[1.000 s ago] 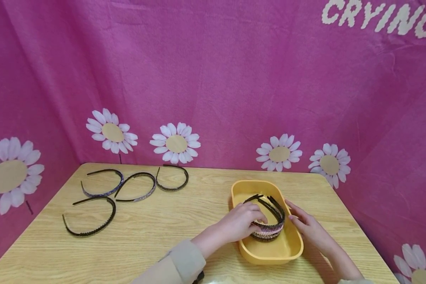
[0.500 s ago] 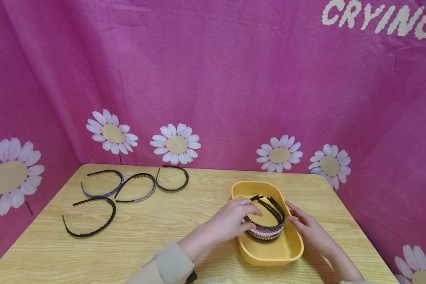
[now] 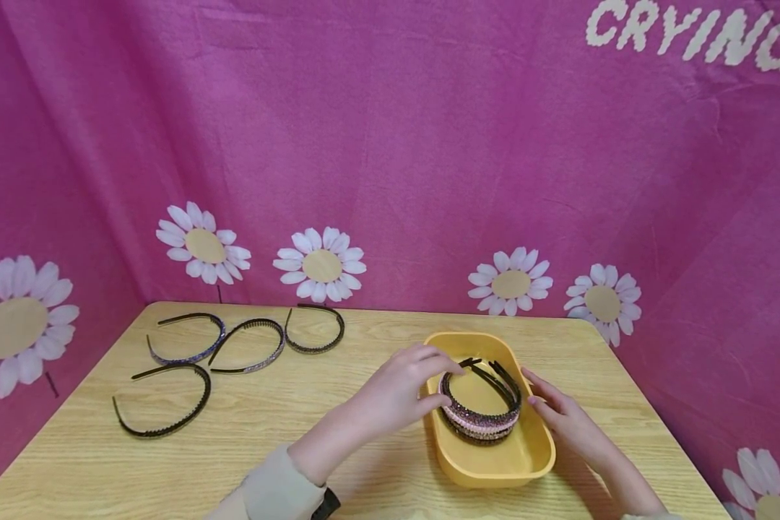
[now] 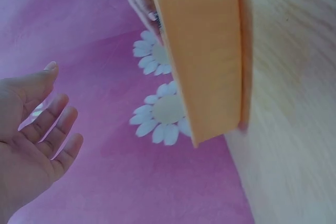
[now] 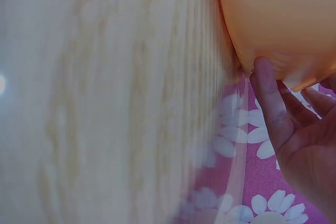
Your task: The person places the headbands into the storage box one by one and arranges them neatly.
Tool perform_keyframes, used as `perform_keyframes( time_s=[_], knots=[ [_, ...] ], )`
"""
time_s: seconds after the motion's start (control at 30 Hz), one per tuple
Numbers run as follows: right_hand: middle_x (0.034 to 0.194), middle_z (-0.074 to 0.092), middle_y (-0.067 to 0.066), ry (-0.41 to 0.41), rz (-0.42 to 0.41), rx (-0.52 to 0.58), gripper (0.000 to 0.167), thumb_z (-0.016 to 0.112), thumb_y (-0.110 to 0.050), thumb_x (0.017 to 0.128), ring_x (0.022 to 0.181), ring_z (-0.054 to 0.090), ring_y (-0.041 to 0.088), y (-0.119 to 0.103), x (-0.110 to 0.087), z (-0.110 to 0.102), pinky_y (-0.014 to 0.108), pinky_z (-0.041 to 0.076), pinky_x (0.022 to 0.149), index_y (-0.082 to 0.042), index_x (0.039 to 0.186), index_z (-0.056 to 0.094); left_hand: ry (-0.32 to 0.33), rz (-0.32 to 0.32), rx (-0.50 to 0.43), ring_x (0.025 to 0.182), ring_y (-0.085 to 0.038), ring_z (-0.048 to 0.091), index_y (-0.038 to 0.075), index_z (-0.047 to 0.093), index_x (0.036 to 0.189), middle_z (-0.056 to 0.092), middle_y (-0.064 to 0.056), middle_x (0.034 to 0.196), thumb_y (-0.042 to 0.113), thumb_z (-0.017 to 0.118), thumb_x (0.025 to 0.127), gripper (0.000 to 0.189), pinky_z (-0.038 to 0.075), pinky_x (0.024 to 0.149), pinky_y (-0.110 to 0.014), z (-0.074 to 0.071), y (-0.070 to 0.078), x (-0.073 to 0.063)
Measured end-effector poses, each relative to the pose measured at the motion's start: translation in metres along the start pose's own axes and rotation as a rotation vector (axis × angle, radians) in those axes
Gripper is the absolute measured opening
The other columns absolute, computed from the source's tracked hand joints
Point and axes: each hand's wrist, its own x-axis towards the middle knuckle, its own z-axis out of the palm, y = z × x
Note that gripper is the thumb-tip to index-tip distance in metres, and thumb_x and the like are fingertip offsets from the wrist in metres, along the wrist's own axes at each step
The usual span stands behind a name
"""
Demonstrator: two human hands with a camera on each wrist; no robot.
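We seem partway: several headbands (image 3: 481, 426) nest inside the yellow tray (image 3: 494, 478), four loose headbands (image 3: 263, 363) lie on the table (image 3: 234, 448); our left hand (image 3: 399, 386), loosely spread, holds nothing, our right hand (image 3: 565, 415) touches the tray's side, fingers fairly straight

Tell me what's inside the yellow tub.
Stacked headbands, the upper ones sparkly purple and pink, lie inside the yellow tub. Those beneath are partly covered, so I can't tell how many there are.
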Motion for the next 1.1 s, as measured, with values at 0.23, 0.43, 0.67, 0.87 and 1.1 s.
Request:
perform_keyframes(
  time_s=[0.23,0.43,0.67,0.87,1.1],
  knots=[
    [0.14,0.036,0.034,0.0,0.008,0.002,0.051,0.046,-0.022,0.1,0.128,0.037,0.043,-0.002,-0.001,-0.001,0.012,0.039,0.088,-0.005,0.146,0.032,0.086,0.011,0.004,0.111,-0.011,0.054,0.018,0.063,0.116,0.062,0.006,0.114,0.019,0.075,0.079,0.038,0.043,0.1,-0.029,-0.015,0.002,-0.01],
    [0.141,0.037,0.033,-0.004,0.006,-0.002,0.052,0.046,-0.022,0.1,0.128,0.037,0.043,-0.003,-0.001,-0.002,0.013,0.039,0.088,-0.005,0.146,0.031,0.173,0.013,0.019,0.11,-0.012,0.054,0.017,0.064,0.115,0.062,0.004,0.113,0.018,0.076,0.078,0.039,0.043,0.099,-0.032,-0.029,0.002,-0.022],
    [0.141,0.037,0.032,0.005,0.013,-0.029,0.052,0.046,-0.024,0.1,0.129,0.037,0.043,-0.003,-0.001,-0.002,0.014,0.039,0.09,-0.006,0.146,0.032,0.257,0.016,0.07,0.11,-0.013,0.054,0.016,0.064,0.114,0.061,0.004,0.113,0.017,0.076,0.078,0.038,0.044,0.098,-0.033,-0.049,-0.001,-0.034],
    [0.139,0.039,0.032,0.001,0.009,-0.024,0.051,0.045,-0.023,0.1,0.127,0.039,0.042,-0.004,-0.001,-0.001,0.015,0.041,0.089,-0.005,0.146,0.032,0.329,0.018,0.1,0.109,-0.015,0.054,0.015,0.064,0.115,0.061,0.002,0.114,0.016,0.077,0.077,0.04,0.044,0.096,-0.035,-0.065,-0.009,-0.048],
    [0.14,0.038,0.032,0.005,0.008,-0.036,0.051,0.046,-0.022,0.1,0.128,0.039,0.043,-0.005,0.0,-0.002,0.013,0.039,0.088,-0.005,0.146,0.032,0.452,0.005,0.146,0.107,-0.016,0.055,0.013,0.064,0.115,0.062,0.0,0.113,0.01,0.079,0.074,0.044,0.048,0.091,-0.034,-0.074,-0.021,-0.067]
  ],
)
